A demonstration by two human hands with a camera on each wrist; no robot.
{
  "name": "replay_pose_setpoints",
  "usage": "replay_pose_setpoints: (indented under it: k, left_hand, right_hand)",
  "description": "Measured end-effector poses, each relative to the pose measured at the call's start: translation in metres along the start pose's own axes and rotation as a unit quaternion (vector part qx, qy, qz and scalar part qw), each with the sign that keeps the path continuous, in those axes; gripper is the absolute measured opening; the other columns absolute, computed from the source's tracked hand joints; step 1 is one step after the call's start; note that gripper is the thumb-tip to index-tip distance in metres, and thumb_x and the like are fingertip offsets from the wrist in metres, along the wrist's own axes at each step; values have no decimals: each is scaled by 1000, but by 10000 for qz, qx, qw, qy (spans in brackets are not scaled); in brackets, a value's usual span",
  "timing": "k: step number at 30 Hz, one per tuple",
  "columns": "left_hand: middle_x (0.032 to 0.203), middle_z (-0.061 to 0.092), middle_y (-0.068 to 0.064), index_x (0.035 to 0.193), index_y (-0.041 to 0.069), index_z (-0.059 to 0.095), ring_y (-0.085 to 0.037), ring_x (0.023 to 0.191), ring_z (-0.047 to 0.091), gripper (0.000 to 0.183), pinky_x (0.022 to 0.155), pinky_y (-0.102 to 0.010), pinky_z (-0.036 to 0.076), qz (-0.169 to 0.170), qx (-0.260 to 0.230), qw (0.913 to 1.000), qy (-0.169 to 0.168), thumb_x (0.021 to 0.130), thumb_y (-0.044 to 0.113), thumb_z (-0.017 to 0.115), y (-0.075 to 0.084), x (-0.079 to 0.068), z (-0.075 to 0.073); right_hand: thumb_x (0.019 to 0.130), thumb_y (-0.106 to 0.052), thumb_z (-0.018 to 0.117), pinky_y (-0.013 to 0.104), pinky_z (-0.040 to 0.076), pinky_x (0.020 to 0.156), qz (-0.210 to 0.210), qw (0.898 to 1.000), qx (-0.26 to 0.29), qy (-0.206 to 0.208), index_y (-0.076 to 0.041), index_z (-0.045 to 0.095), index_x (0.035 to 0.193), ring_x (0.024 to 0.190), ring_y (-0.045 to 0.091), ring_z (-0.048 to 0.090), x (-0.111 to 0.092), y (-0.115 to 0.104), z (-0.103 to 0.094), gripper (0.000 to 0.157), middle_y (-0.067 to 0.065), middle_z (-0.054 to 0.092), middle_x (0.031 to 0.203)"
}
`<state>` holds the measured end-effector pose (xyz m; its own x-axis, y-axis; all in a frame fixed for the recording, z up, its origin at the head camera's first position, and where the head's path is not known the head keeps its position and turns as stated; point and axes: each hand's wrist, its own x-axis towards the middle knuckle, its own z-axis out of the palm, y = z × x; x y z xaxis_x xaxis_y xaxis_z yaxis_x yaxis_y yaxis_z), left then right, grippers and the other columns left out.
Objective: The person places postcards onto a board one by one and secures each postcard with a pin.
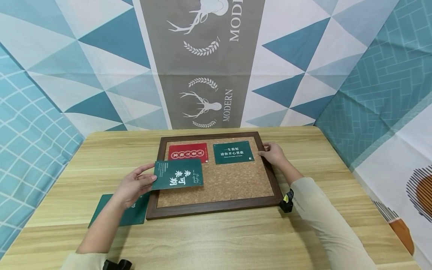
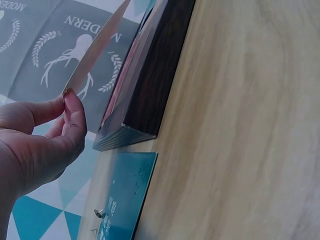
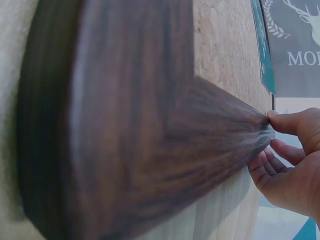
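Observation:
A dark green card (image 1: 179, 173) with white writing is pinched at its left edge between the thumb and fingers of my left hand (image 1: 136, 185). It is held over the left part of a cork board (image 1: 233, 182) in a dark brown wooden frame. In the left wrist view the card (image 2: 97, 50) shows nearly edge-on, raised above the frame. My right hand (image 1: 274, 153) grips the frame's right side near the top, thumb on the upper face in the right wrist view. On the cork lie a red card (image 1: 189, 150), partly covered by the held card, and another green card (image 1: 233, 152).
Another green card (image 1: 135, 213) lies on the wooden table (image 1: 219, 243) left of the board, partly behind my left forearm. A small metal pin (image 2: 100, 213) shows on it. Patterned cloth (image 1: 287, 56) hangs behind the table and along its sides.

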<state>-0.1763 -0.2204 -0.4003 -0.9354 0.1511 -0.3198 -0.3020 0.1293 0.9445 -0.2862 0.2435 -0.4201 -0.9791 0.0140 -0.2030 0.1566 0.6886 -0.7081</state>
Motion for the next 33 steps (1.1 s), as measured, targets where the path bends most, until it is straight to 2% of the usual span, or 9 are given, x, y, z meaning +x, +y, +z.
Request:
replay_pose_setpoints:
  k: [7, 20, 28, 33]
  left_hand:
    - [89, 63, 14, 148, 9, 22, -2, 77, 58, 66, 70, -19, 51, -41, -66, 10000, -33, 93, 19, 57, -2, 2, 7]
    - [92, 62, 9, 147, 12, 28, -5, 83, 60, 63, 76, -21, 53, -183, 232, 9994, 165, 93, 19, 59, -3, 5, 20]
    - [95, 61, 5, 146, 8, 30, -5, 86, 60, 61, 77, -23, 54, -5, 502, 9987, 105, 93, 20, 58, -7, 8, 27]
    - [93, 63, 0, 141, 4, 36, -7, 78, 62, 56, 72, -24, 55, 47, 908, 9953, 332, 92, 19, 59, -8, 11, 31]
  right_hand:
    - [95, -17, 53, 44, 48, 87, 4, 10000, -12, -7, 0, 36, 141, 112, 36, 51, -1, 1, 0, 52, 25, 48, 127]
    - [96, -17, 52, 46, 46, 93, 84, 9999, -69, -99, 0, 34, 142, 117, 38, 50, 0, -1, -2, 53, 25, 47, 131]
    - [96, -17, 52, 47, 46, 94, 111, 9999, -8, -112, -1, 34, 142, 118, 38, 48, 1, 0, -1, 53, 25, 46, 132]
    - [95, -18, 53, 46, 46, 92, 101, 9999, -8, -106, 0, 34, 142, 117, 37, 49, 2, 0, -2, 53, 25, 47, 130]
